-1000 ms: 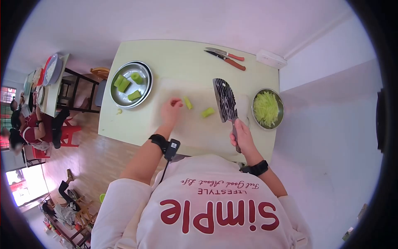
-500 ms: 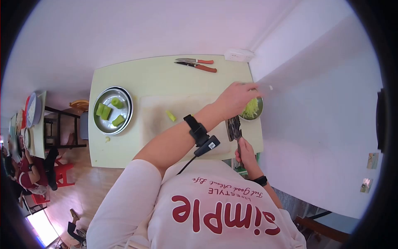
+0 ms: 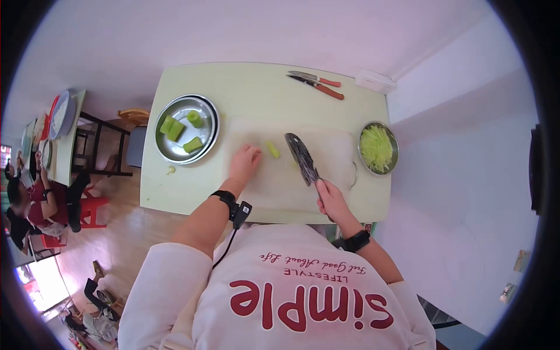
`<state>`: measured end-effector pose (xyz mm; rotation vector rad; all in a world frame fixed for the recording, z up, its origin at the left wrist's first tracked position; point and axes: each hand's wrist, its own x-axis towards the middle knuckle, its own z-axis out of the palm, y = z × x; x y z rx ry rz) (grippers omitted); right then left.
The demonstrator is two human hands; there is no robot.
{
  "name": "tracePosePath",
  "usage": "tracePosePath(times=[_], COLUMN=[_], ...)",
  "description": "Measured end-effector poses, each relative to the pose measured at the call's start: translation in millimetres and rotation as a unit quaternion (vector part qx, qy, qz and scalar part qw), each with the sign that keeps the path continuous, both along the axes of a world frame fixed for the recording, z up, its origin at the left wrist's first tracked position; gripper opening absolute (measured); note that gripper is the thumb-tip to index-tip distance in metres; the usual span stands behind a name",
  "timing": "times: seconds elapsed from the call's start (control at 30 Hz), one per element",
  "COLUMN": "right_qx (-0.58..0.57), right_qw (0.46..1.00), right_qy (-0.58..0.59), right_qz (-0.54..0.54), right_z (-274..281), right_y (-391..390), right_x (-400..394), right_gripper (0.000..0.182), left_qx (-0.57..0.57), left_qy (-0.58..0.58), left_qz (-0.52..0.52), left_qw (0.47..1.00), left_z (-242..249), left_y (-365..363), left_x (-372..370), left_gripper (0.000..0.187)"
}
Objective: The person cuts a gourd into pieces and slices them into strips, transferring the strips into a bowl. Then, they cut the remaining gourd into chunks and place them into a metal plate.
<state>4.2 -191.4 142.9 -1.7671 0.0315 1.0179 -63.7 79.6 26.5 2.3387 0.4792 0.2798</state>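
My right hand (image 3: 330, 197) grips the handle of a dark cleaver (image 3: 301, 158), whose blade lies tilted over the pale cutting board (image 3: 326, 146). My left hand (image 3: 244, 161) rests on the board's left part, fingers loosely curled, holding nothing. A small green vegetable piece (image 3: 272, 149) lies on the board between my left hand and the blade. A metal plate (image 3: 185, 128) with three green chunks stands to the left of the board. At the board's right stands a metal bowl (image 3: 378, 148) full of green shreds.
Two red-handled knives (image 3: 318, 83) lie at the far edge of the pale green table (image 3: 245, 87), near a white socket box (image 3: 373, 81). A green scrap (image 3: 170, 170) lies by the table's left front. People sit at another table (image 3: 61, 125) far left.
My left hand has come back from the shred bowl to the board's left part. The cleaver has swung left toward the middle of the board. One green piece is gone from the board.
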Motion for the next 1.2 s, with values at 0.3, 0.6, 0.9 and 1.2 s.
tracePosePath(times=[0.3, 0.6, 0.9, 1.2], right_qx=[-0.122, -0.099, -0.095, -0.093], right_qw=[0.965, 0.967, 0.951, 0.931], right_qy=[-0.190, -0.140, -0.176, -0.242], right_qz=[0.132, 0.191, 0.238, 0.258], right_z=[-58, -50, -24, -13], right_y=[56, 48, 65, 64], right_x=[11, 33, 54, 41], right_gripper=[0.046, 0.042, 0.043, 0.040], left_qx=[0.036, 0.109, 0.087, 0.079], left_qy=[-0.098, -0.064, -0.098, -0.076], left_qz=[-0.102, -0.100, -0.084, -0.092], left_qw=[0.989, 0.987, 0.988, 0.990], left_z=[-6, -17, -15, -17], left_y=[-20, -23, -21, -20], left_x=[16, 17, 20, 19], left_gripper=[0.021, 0.023, 0.022, 0.028])
